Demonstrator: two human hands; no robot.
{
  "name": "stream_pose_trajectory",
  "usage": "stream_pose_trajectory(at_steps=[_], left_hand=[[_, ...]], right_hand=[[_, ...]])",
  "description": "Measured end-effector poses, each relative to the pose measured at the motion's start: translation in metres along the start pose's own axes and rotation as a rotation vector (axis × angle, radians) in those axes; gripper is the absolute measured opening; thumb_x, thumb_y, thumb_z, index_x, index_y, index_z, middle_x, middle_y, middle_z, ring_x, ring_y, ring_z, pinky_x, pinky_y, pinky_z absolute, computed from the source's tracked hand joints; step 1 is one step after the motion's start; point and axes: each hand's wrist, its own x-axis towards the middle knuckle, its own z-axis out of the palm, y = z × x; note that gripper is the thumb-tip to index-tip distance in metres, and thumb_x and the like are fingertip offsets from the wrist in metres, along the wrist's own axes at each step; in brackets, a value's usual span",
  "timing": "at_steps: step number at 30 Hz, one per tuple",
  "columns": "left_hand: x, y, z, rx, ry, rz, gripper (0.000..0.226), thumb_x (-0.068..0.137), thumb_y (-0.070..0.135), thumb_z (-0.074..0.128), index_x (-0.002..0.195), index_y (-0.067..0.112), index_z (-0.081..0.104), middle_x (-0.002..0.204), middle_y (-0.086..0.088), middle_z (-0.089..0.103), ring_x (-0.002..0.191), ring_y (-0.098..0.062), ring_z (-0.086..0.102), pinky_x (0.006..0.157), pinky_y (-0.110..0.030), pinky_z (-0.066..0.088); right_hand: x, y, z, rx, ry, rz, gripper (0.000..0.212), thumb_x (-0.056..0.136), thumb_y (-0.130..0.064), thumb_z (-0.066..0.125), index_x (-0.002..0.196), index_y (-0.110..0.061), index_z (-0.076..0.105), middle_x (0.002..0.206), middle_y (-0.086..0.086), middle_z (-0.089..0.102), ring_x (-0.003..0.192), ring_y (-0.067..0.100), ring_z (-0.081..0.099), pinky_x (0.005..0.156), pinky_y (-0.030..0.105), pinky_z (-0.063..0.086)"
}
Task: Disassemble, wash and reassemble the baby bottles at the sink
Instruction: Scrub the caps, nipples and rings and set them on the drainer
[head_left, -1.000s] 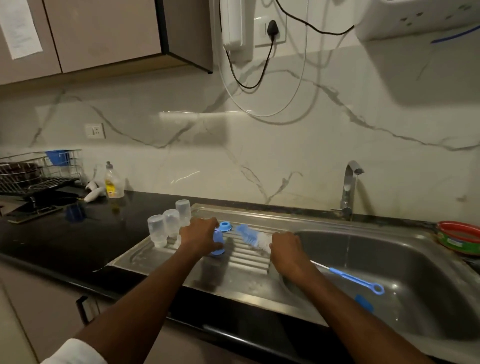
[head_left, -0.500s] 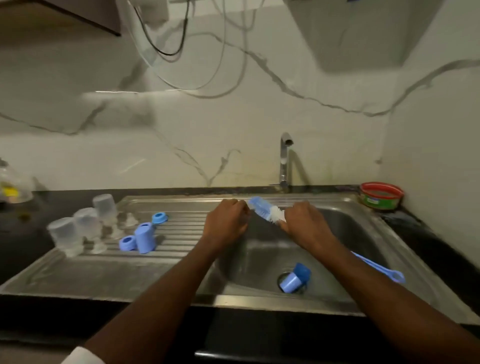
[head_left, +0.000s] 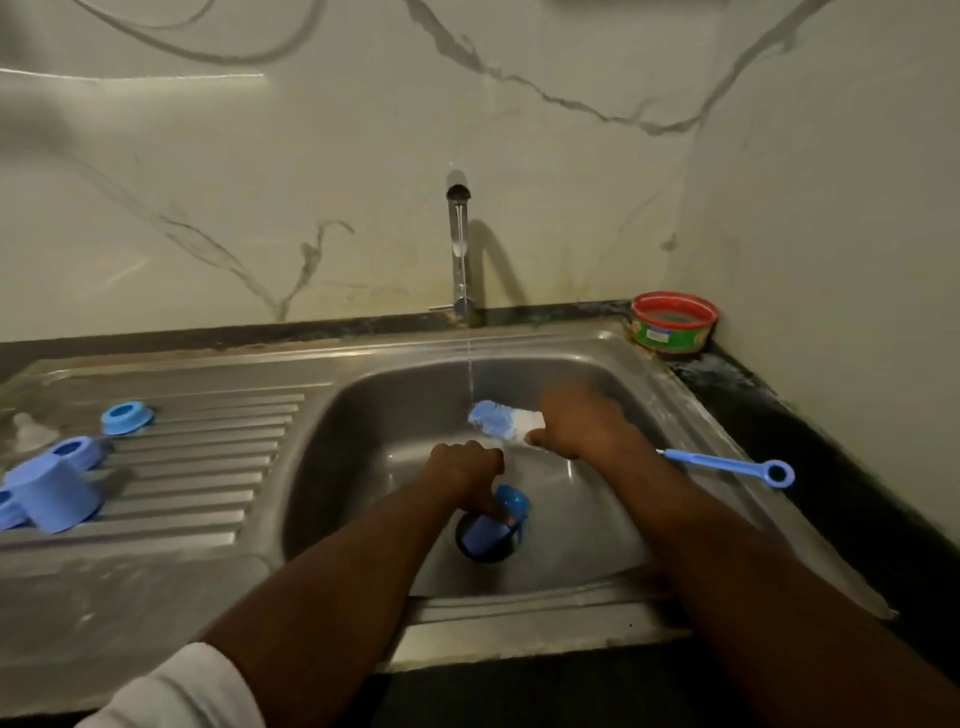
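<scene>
A stainless steel sink (head_left: 597, 571) with a ribbed draining board (head_left: 208, 467) on its left is sitting in a dark counter (head_left: 779, 415) against a marbled white wall. One tap (head_left: 458, 249) at the back is running a thin stream of water down into the basin.

One long bottle brush (head_left: 506, 421), with a blue and white bristled head and a thin blue handle ending in a ring, is lying across the right side of the basin, its head under the stream. The right hand (head_left: 582, 421) is gripping the brush just behind the bristles, fingers curled round it, while the handle is sticking out past the wrist towards the sink's right rim.

One blue bottle cap (head_left: 488, 530), cup-shaped and lying on its side, is resting over the drain at the bottom of the basin. The left hand (head_left: 465, 467) is reaching down to it, fingers curled and pinching its rim. The two hands are apart, the left nearer the camera and lower.

On the draining board, well away from both hands, a larger blue cap (head_left: 54, 501) is lying blurred at the far left edge, and one blue screw ring (head_left: 126, 417) is sitting just behind it.

One red and green tub (head_left: 674, 322) is standing in the counter's back right corner
</scene>
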Motion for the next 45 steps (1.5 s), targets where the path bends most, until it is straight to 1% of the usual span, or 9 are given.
stream_pose_trajectory(at_steps=[3,6,12,18,24,31,36,40,45], left_hand=[[0.005,-0.001,0.001,-0.021,0.021,0.036,0.075,0.071,0.071,0.076,0.136,0.039,0.057,0.136,0.007,0.059,0.127,-0.018,0.054,0.097,-0.037,0.043],[0.002,-0.012,-0.01,-0.188,0.056,0.054,0.067,0.072,0.058,0.083,0.129,0.028,0.065,0.13,0.004,0.065,0.119,-0.019,0.059,0.099,-0.037,0.05],[-0.001,-0.038,-0.018,-0.634,0.397,-0.099,0.055,0.077,0.047,0.083,0.116,0.014,0.063,0.107,-0.003,0.066,0.092,-0.016,0.06,0.077,-0.027,0.049],[-0.005,-0.046,-0.016,-0.355,0.453,-0.139,0.062,0.074,0.044,0.085,0.129,0.031,0.059,0.128,-0.001,0.057,0.114,-0.021,0.059,0.095,-0.04,0.052],[-0.001,-0.037,-0.021,-0.212,0.479,-0.117,0.058,0.079,0.039,0.083,0.132,0.033,0.059,0.129,-0.003,0.049,0.118,-0.025,0.056,0.096,-0.043,0.05],[0.016,-0.038,-0.031,-0.801,0.795,-0.144,0.05,0.085,0.043,0.078,0.124,0.019,0.057,0.12,-0.004,0.062,0.108,-0.017,0.06,0.094,-0.034,0.053],[0.015,-0.043,-0.026,-1.046,0.812,-0.147,0.047,0.084,0.03,0.082,0.12,0.014,0.056,0.118,-0.004,0.067,0.096,-0.008,0.062,0.071,-0.011,0.048],[0.014,-0.042,-0.025,-1.041,0.803,-0.048,0.05,0.085,0.034,0.079,0.127,0.013,0.062,0.124,-0.006,0.069,0.105,-0.012,0.066,0.082,-0.014,0.049],[0.013,-0.035,-0.027,-0.935,0.76,0.031,0.043,0.088,0.038,0.076,0.122,0.012,0.067,0.111,0.003,0.07,0.098,-0.006,0.065,0.079,-0.008,0.046]], right_hand=[[0.001,0.002,0.002,0.015,0.007,0.04,0.05,0.094,-0.045,0.065,0.135,-0.016,0.056,0.13,0.006,0.06,0.115,0.025,0.059,0.089,0.035,0.048],[-0.002,0.007,-0.002,0.018,0.08,0.1,0.047,0.094,-0.043,0.064,0.133,-0.018,0.058,0.131,0.007,0.061,0.116,0.026,0.06,0.092,0.037,0.048],[-0.008,0.011,-0.009,0.042,0.141,0.174,0.036,0.096,-0.039,0.061,0.125,-0.018,0.065,0.124,0.006,0.065,0.11,0.026,0.064,0.078,0.033,0.045],[-0.006,0.009,-0.008,-0.029,0.15,0.148,0.034,0.098,-0.034,0.059,0.126,-0.016,0.064,0.123,0.007,0.066,0.11,0.025,0.065,0.083,0.035,0.05],[-0.005,0.008,-0.006,-0.039,0.147,0.169,0.035,0.098,-0.035,0.06,0.128,-0.017,0.064,0.126,0.007,0.065,0.113,0.026,0.063,0.085,0.036,0.05],[-0.003,0.004,-0.008,0.063,0.191,0.187,0.029,0.099,-0.029,0.059,0.125,-0.017,0.064,0.123,0.005,0.067,0.11,0.024,0.064,0.083,0.033,0.048],[-0.009,-0.008,-0.021,0.12,0.332,0.046,0.026,0.104,-0.034,0.051,0.124,-0.019,0.058,0.113,0.005,0.068,0.096,0.021,0.065,0.072,0.031,0.046],[-0.011,-0.029,-0.019,-0.009,0.367,0.004,0.03,0.101,-0.035,0.055,0.128,-0.023,0.051,0.116,0.004,0.067,0.1,0.022,0.065,0.072,0.033,0.042],[-0.009,-0.024,-0.018,-0.046,0.37,0.079,0.035,0.1,-0.032,0.058,0.132,-0.022,0.048,0.115,0.005,0.066,0.098,0.022,0.065,0.076,0.035,0.049]])
